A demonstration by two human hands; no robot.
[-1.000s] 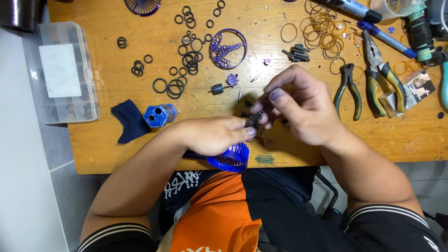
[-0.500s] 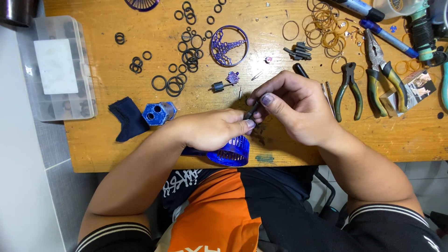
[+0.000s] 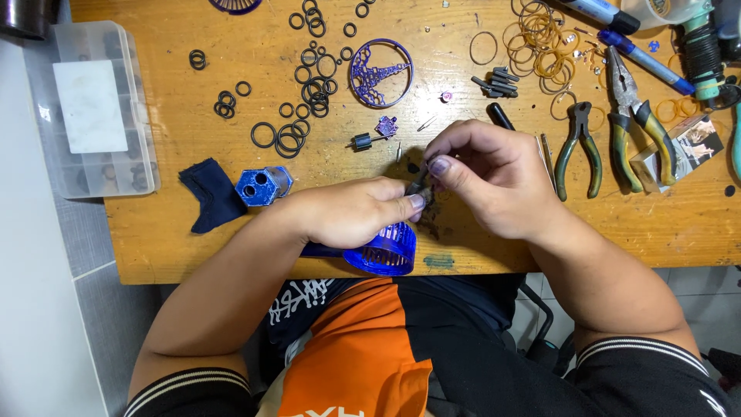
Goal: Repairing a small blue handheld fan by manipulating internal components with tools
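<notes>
Now the desk (image 3: 231, 232) carries black rings (image 3: 312, 89) and pliers (image 3: 577, 147). The blue cage (image 3: 384, 251) lies at its near edge, under the left hand (image 3: 347, 212). Both hands have drifted slightly left since a second ago, and the right hand (image 3: 494, 181) has closed nearer. Fingers (image 3: 438, 166) of both hands pinch one small dark part (image 3: 419, 185) between them, so the fitting seems still going on.

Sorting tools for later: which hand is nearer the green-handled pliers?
Right. The right hand lies just left of the green-handled pliers, almost touching. The left hand is farther left, beyond the right hand, above the blue ribbed part.
</notes>
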